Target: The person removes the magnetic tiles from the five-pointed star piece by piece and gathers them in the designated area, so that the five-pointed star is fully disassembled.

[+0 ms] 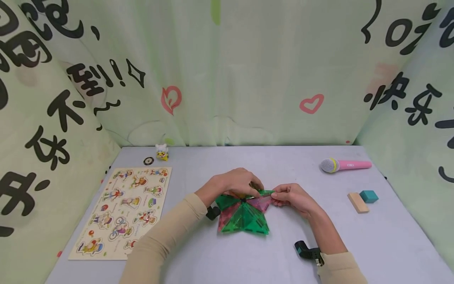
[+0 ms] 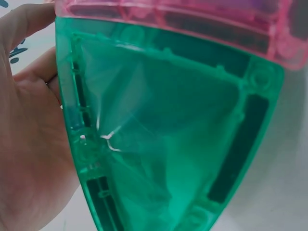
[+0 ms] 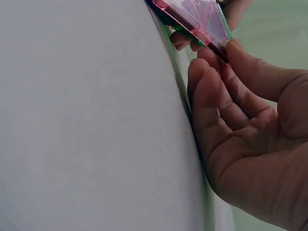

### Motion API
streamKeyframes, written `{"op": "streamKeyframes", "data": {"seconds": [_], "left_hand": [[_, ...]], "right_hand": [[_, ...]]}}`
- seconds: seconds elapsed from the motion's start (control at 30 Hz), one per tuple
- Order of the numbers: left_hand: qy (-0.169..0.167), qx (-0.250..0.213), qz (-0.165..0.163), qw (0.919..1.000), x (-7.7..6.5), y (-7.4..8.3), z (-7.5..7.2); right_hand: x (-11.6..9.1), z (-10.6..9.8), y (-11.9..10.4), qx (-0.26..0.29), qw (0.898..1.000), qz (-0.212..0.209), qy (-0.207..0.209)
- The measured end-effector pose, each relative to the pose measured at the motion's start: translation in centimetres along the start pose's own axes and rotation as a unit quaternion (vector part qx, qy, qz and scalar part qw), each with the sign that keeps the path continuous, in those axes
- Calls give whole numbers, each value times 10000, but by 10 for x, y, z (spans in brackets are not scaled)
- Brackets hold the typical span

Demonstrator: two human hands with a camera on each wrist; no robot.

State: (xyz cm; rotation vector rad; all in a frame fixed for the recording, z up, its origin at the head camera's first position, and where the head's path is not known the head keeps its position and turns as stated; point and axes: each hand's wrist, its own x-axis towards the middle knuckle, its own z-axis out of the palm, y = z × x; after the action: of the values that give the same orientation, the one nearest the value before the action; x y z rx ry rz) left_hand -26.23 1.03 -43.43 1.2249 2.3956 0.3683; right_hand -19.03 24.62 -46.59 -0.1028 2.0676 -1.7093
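Observation:
Translucent green magnetic tiles (image 1: 244, 221) and pink magnetic tiles (image 1: 227, 217) join edge to edge in a fan-like, raised shape at the table's middle. From the far left, my left hand (image 1: 238, 182) reaches over the shape and grips tiles at its back, its fingertips partly hidden. My right hand (image 1: 294, 198) pinches the right-hand corner between thumb and fingers. Up close in the left wrist view, a green triangular tile (image 2: 159, 139) meets a pink one (image 2: 211, 26). The right wrist view shows the thumb on a pink tile (image 3: 195, 21).
A board of cartoon pictures (image 1: 133, 209) lies to the left, with a small figurine (image 1: 162, 152) and a round black disc (image 1: 148, 161) behind it. At right are a pink microphone (image 1: 347, 165), a wooden block (image 1: 358, 202) and a teal block (image 1: 369, 196). Printed curtains surround the table.

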Motion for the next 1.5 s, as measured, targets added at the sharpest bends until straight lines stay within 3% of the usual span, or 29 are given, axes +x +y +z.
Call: {"op": "streamKeyframes", "data": {"seconds": [0.7,1.07,1.23,1.5], "left_hand": [[178,-212,39,9996,-1,-3,2],[109,-348,-59,9993,-3,-6,1],[91,-291,-25,9995,-3,-5,1],[19,-389,-103,9992,-3,-4,2]], "right_hand": [[0,-8,4,331,9992,-23,-213],[-4,-25,13,741,9962,-222,-393],[-9,-37,15,1078,9941,-94,-112],[-9,-59,15,2044,9753,4,834]]}}
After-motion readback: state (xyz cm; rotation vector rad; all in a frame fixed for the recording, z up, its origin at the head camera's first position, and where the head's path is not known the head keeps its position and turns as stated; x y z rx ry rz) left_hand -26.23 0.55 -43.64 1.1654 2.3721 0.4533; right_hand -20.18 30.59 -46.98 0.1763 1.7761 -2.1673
